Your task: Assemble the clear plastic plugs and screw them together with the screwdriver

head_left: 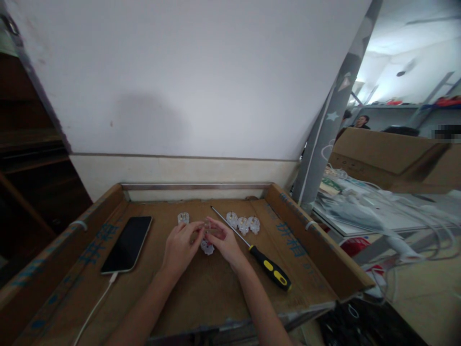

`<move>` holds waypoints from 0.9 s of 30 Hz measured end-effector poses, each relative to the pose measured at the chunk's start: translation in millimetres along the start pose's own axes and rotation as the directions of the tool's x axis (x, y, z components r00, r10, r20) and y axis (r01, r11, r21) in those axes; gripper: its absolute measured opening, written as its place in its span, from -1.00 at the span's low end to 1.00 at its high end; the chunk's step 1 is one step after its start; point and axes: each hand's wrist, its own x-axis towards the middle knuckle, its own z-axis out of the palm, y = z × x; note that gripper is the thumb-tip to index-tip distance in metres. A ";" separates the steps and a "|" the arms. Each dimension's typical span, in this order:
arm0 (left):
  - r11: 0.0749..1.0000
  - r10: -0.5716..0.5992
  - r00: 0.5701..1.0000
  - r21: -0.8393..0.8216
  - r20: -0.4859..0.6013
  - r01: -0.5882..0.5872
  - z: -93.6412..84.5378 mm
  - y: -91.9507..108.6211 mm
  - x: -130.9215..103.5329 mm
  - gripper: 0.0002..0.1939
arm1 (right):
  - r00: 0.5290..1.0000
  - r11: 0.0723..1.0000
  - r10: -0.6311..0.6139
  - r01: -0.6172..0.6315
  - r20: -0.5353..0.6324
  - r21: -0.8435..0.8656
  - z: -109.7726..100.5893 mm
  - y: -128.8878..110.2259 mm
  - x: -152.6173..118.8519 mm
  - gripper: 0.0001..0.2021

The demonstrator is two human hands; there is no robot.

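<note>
My left hand (185, 242) and my right hand (225, 242) meet over the middle of a cardboard-lined tray, their fingers pinched round a small clear piece (207, 226). Just below the fingertips lies a clear plastic part (207, 247) with some red in it. Behind my left hand sits another clear part (183, 218) with metal inside. To the right, several similar clear parts (243, 224) stand close together. A screwdriver (270, 268) with a black and yellow handle lies diagonally beside my right hand, its shaft pointing back and left.
At the left lies a black phone (127, 244) with a white cable (95, 307). Raised cardboard walls (317, 240) edge the tray. Right of the grey post (324, 115) are a table with plastic bags and cables, and an open cardboard box (378, 154). A person (361, 122) is far behind.
</note>
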 end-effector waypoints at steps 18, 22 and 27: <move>0.835 -0.385 0.920 -0.395 0.080 0.384 6.3 2.4 2.0 -0.77 | 0.997 0.998 0.067 -0.067 -0.034 0.007 -2.3 -2.4 2.2 -0.50; 0.849 -0.312 0.945 -0.418 0.093 0.322 5.6 2.9 2.3 -0.77 | 0.996 0.996 0.089 -0.089 -0.017 0.013 -2.3 -3.3 1.5 -0.55; 0.913 -0.186 0.980 -0.355 0.076 0.201 6.7 0.1 -0.4 -0.82 | 0.996 0.996 0.089 -0.089 -0.029 0.018 -2.7 -3.2 0.5 -0.58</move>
